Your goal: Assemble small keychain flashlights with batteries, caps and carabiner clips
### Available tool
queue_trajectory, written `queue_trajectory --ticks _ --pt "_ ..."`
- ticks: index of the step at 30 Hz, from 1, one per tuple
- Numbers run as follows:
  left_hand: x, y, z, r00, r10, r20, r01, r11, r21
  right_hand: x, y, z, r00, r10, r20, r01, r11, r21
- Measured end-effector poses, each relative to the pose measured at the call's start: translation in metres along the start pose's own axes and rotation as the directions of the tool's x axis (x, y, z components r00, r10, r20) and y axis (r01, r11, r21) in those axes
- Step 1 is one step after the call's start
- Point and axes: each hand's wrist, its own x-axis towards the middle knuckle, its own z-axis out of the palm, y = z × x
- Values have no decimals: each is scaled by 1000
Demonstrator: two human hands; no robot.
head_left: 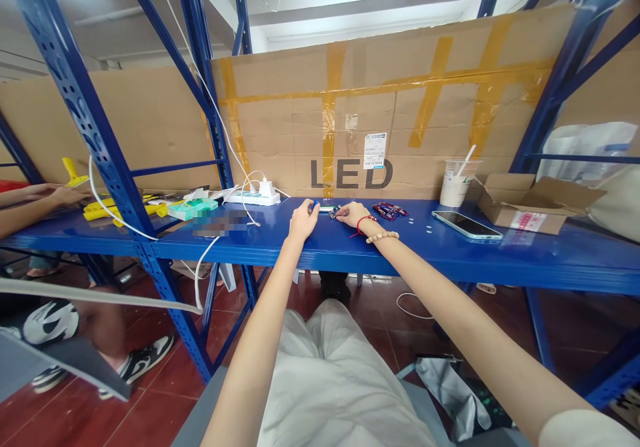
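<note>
My left hand rests on the blue bench with its fingers curled together. A small blue object shows at its fingertips; its kind is too small to tell. My right hand is closed in a pinch at a tiny dark piece that I cannot make out. A short, pale, flat strip lies between the two hands. Just right of my right hand is a small heap of red, blue and dark beaded-looking pieces.
A phone, a cup with a straw and an open cardboard box stand on the right. A power strip and green-white packet lie left. Another person's hands work beyond the blue post.
</note>
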Motion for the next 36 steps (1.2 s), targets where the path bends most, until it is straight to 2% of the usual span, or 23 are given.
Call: queue_trajectory --ticks 17,36 --pt "-3 2 -1 999 -17 45 18 1000 -18 -1 -4 -2 997 -11 -72 15 998 57" --pt "-9 6 -5 998 -13 64 16 999 -47 -5 -9 -6 999 6 -32 -5 999 50"
